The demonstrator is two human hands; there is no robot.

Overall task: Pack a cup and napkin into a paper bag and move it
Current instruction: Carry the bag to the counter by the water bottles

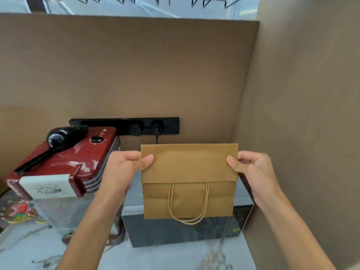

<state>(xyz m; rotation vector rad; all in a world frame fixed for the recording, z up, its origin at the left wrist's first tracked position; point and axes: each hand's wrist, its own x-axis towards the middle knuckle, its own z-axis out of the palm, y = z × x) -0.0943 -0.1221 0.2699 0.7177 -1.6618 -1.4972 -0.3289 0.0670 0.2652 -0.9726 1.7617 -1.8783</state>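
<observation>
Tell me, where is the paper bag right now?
In the head view the folded paper bag is held up centre-right between the left hand and right hand, in front of the microwave.

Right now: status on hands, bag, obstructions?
Left hand and right hand pinch the paper bag by its upper corners. Bag flat, folded, handles dangling, held above the microwave. No cup or napkin in view.

brown kraft paper bag [189, 182] is folded flat, held upright in mid-air in front of the cardboard backdrop, bottom flap folded down over the upper front face, its two twisted paper handles [188, 205] hanging in loops past the lower edge.
</observation>
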